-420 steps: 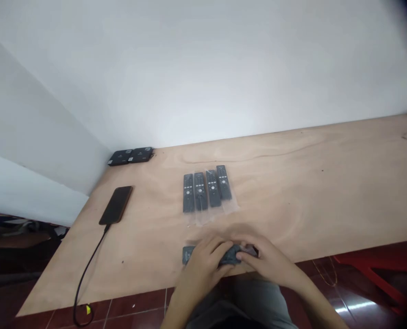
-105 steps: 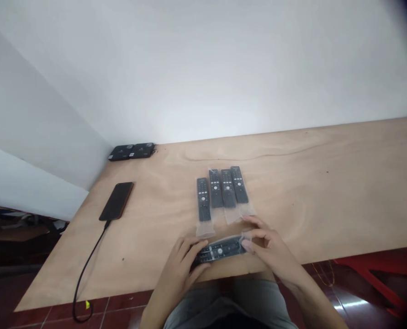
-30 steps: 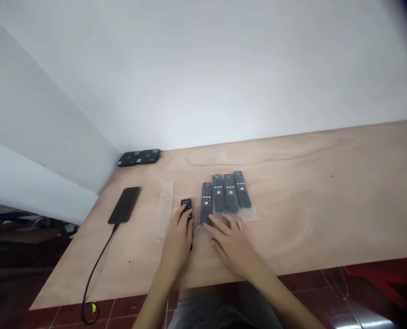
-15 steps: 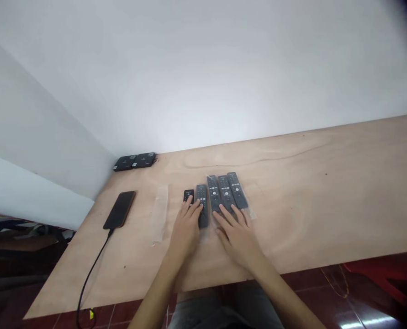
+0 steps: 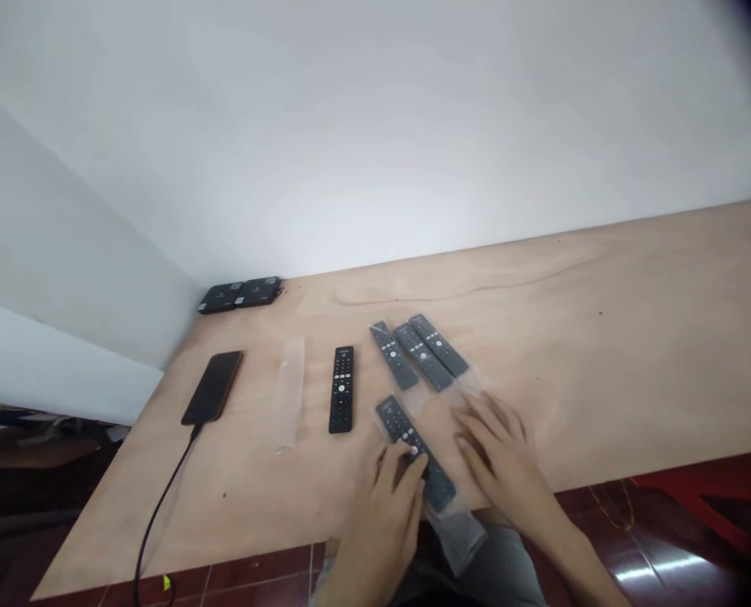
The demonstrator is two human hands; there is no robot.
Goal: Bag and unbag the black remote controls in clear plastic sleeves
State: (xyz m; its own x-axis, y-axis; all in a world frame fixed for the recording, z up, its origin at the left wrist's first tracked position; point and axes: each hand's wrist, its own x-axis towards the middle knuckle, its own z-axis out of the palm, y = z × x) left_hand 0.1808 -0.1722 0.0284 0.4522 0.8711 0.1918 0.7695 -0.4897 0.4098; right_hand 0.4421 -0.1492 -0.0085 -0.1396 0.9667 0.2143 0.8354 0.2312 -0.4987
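Observation:
My left hand is closed on the edge of a remote control in a clear plastic sleeve, tilted near the table's front edge. The sleeve's loose end hangs past that edge. With its fingers apart, my right hand rests by the lower ends of three sleeved remotes, a left one, a middle one and a right one. Its fingertips seem to touch the sleeve plastic. A bare black remote lies upright to the left, apart from both hands.
An empty plastic sleeve lies left of the bare remote. Farther left is a phone with a black cable running over the edge. Two black boxes, one left and one right, sit by the white wall.
My left hand has left the bare remote and pulled the neighbouring sleeved remote toward me, turning it aslant. My right hand has slid right and nearer; the three sleeved remotes now lean more.

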